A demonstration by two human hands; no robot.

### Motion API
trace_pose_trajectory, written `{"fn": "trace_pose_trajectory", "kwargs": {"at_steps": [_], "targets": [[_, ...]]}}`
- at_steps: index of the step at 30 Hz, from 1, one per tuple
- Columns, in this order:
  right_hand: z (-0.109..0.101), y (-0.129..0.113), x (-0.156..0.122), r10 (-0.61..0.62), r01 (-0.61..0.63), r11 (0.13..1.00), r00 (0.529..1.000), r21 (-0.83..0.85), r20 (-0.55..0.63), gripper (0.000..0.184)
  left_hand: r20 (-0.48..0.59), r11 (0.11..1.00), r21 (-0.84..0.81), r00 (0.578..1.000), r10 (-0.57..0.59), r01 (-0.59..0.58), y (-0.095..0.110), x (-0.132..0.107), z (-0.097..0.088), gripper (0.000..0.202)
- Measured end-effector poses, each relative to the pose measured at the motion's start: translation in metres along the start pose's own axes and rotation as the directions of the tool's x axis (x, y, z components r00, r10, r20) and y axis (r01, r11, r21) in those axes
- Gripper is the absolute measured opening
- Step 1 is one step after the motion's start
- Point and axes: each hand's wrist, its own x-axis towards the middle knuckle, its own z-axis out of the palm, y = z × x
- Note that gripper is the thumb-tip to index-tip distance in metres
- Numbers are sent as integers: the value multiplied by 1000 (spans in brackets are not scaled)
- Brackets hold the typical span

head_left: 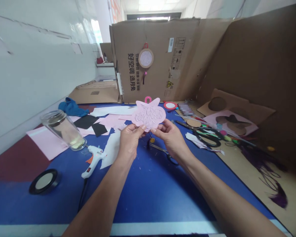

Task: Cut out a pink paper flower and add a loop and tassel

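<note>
Between my two hands is a pink paper cutout (148, 113) with a wavy outline and dark line drawing on its face. My left hand (128, 140) pinches its lower left edge, thumb in front. At the lower right edge, my right hand (171, 136) grips it the same way. A pink ring (148, 99) shows at the cutout's top. Below it hang a yellow bead (152, 140) and a dark tassel, partly hidden. Scissors (162, 150) lie on the blue table under my right hand, one handle loop partly covered by it.
At left are a white glue gun (93, 161), a glass jar (64, 130), a black round lid (43, 181) and pink paper (48, 141). Larger scissors (199, 131) and purple tassels (263, 161) lie right. Cardboard (187, 59) stands behind, with a round hanging ornament (146, 58).
</note>
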Motion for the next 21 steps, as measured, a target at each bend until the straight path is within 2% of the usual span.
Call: {"fn": "trace_pose_trajectory", "kwargs": {"at_steps": [9,13,17,21], "targets": [[-11,-2,0,-21,23,1000,994,18,-105,57,-32,1000,6,999,-4,5,1,2,-2,35],[-15,-7,0,9,-16,999,990,-45,-144,55,-35,1000,-9,999,-8,8,3,3,-1,37],[-25,-4,4,58,-87,990,971,-115,-233,51,-52,1000,-13,999,-5,4,4,4,-3,39],[-40,2,13,-28,-58,954,960,-294,-279,36,-64,1000,-20,998,-10,8,5,5,-5,36]]}}
